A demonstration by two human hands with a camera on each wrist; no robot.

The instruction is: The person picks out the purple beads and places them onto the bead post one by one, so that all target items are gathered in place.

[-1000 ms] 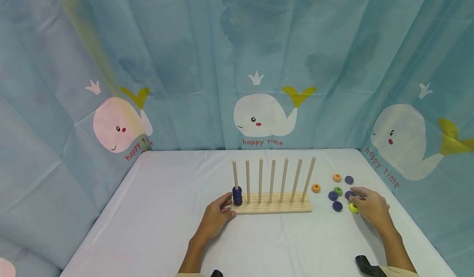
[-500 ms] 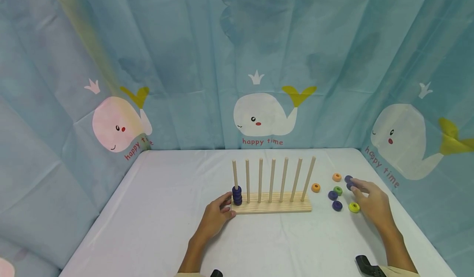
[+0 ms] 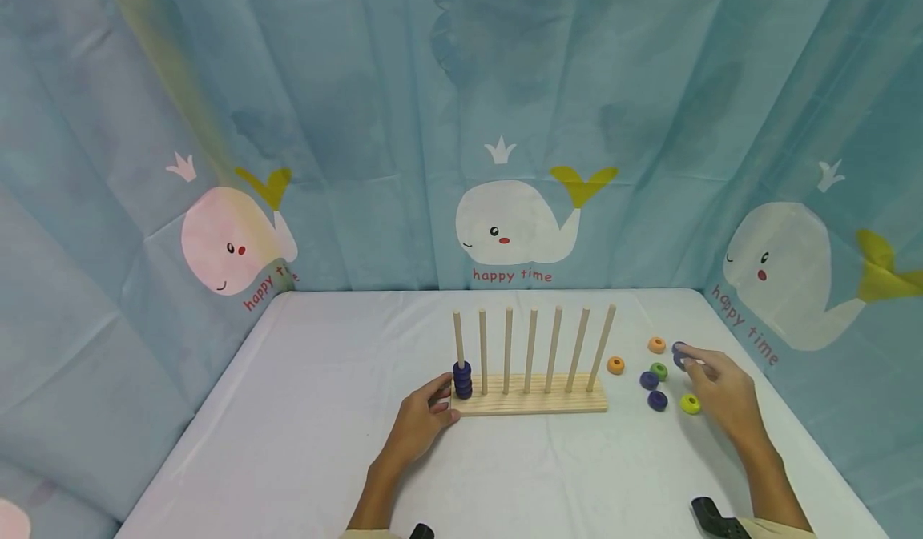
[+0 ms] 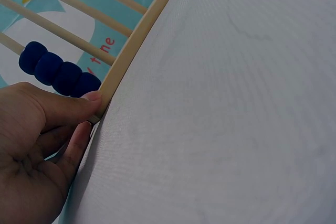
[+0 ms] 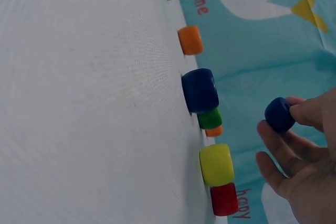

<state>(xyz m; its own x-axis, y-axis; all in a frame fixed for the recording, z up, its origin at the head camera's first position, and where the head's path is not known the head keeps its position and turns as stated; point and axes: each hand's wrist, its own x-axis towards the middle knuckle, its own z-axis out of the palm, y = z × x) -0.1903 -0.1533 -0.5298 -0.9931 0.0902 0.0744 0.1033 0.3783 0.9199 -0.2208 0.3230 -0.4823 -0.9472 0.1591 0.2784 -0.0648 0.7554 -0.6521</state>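
Observation:
A wooden peg rack stands on the table with a row of several upright pegs. Dark blue beads are stacked on its leftmost peg; the other pegs are bare. My left hand holds the left end of the rack's base, its thumb on the front edge in the left wrist view. Off to the right, my right hand pinches a dark blue bead between thumb and fingers, raised above the table. Another blue bead lies just behind it, partly covered.
Around the right hand lie two orange beads, a green bead, two more blue beads and a yellow bead. A red bead shows in the right wrist view. A whale-print curtain hangs behind the table.
My right hand has picked up a blue bead from beside the yellow one and raised it off the table. My left hand and the rack stay put.

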